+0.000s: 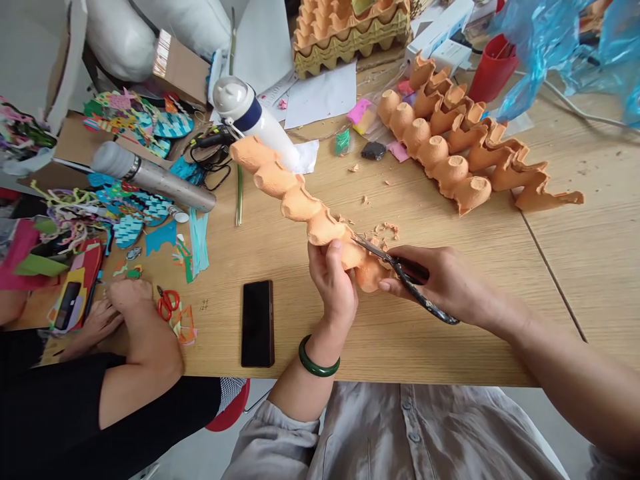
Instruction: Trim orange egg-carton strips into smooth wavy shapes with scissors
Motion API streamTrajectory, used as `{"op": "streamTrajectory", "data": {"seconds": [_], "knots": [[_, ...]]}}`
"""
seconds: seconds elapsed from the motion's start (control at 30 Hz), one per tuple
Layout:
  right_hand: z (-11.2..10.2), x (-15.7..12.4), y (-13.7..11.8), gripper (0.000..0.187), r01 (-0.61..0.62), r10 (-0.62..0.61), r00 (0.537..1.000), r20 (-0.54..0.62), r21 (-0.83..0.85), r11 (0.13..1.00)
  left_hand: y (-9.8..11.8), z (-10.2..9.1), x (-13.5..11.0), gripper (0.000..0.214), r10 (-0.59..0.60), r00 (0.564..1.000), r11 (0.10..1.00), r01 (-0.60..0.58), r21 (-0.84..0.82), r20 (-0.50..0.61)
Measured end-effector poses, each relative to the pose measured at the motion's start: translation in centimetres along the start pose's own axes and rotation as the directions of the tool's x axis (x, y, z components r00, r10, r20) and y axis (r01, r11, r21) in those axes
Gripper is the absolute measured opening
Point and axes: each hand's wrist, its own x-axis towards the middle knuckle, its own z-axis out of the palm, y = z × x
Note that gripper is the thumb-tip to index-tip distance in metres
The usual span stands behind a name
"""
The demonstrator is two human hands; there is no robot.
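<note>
- Left hand (334, 283) is closed around the near end of a long orange strip of moulded pulp egg cups (300, 203), thumb on top; the strip runs up and away to the left, above the worktop, so that the cut line faces the blades.
- Right hand (443, 280) is closed through the handles of dark metal scissors (400, 270); the blades point left and bite into the strip just beside the left thumb. Holding close to the cut probably keeps the soft pulp from flexing.
- Pale wood-grain worktop (450, 347) carries everything; orange crumbs lie scattered right behind the cut.
- Larger orange egg-tray section with jagged trimmed edges (465, 153) lies upside down beyond the right hand, well apart from it.
- Stack of whole egg trays (350, 27) stands at the far edge.
- White bottle with a dark band (250, 113) lies tilted behind the strip's far end.
- Black phone (257, 323) lies face down near the front edge, left of the left hand.
- Another person's hands (125, 313) rest at the left, beside small red-handled scissors (167, 303) and coloured paper cut-outs (135, 167).
</note>
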Motion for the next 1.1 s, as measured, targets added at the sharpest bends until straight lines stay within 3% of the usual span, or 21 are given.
{"op": "streamTrajectory", "data": {"seconds": [0.3, 0.57, 0.73, 0.87, 0.97, 1.03, 1.1], "knots": [[1.2, -1.1, -0.7, 0.051, 0.034, -0.075, 0.988, -0.137, -0.280, 0.959, -1.4, -0.3, -1.1, 0.040, 0.147, 0.989, 0.982, -0.149, 0.117, 0.026], [1.7, -1.2, -0.7, 0.057, 0.004, -0.053, 0.991, -0.125, -0.367, 0.930, -1.7, -0.3, -1.5, 0.042, 0.199, 0.980, 0.965, -0.198, 0.172, 0.012], [1.7, -1.1, -0.7, 0.043, -0.045, 0.004, 0.995, -0.098, -0.421, 0.906, -2.0, -0.3, -1.4, 0.044, 0.182, 0.983, 0.969, -0.181, 0.171, 0.010], [1.2, -0.8, -0.6, 0.043, -0.054, 0.040, 0.998, -0.055, -0.273, 0.961, -2.0, -0.3, -1.1, 0.036, 0.150, 0.989, 0.980, -0.151, 0.129, 0.014], [0.4, -0.3, 0.1, 0.056, -0.019, 0.018, 1.000, -0.012, -0.022, 1.000, -1.5, -0.1, -0.8, 0.035, 0.062, 0.998, 0.996, -0.063, 0.070, 0.021], [-0.3, 0.2, 0.7, 0.063, -0.025, 0.012, 0.997, 0.075, 0.180, 0.983, -1.0, 0.1, -0.5, 0.035, -0.044, 0.998, 0.999, 0.043, 0.029, 0.038], [-1.1, 0.4, 1.2, 0.062, -0.135, 0.064, 0.975, 0.212, 0.342, 0.930, -0.5, 0.2, -0.3, 0.037, -0.142, 0.988, 0.990, 0.143, -0.012, 0.063]]}}
